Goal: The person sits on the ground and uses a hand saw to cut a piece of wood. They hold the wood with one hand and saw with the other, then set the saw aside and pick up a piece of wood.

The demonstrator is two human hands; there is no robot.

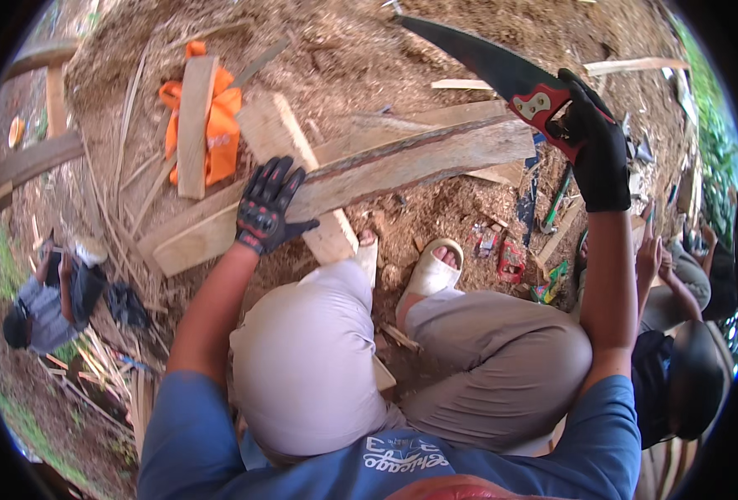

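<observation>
My right hand (595, 142), in a black glove, is closed round the red handle of a pruning saw (461, 54). Its curved dark blade points up and to the left, raised clear of the wood. A long rough-edged plank (411, 167) lies slantwise in front of me. My left hand (267, 204), in a black glove with red marks, rests flat on this plank toward its left end, fingers spread. Under the plank a shorter pale board (281, 133) runs crosswise, and its near end (333, 239) shows beside my knee.
An orange bag (221, 137) lies at the far left beneath a wood offcut (196, 125). A green-handled tool (556, 200) and a red object (511, 262) lie on the sawdust at right. People sit at the left (48, 292) and close by on the right (677, 375).
</observation>
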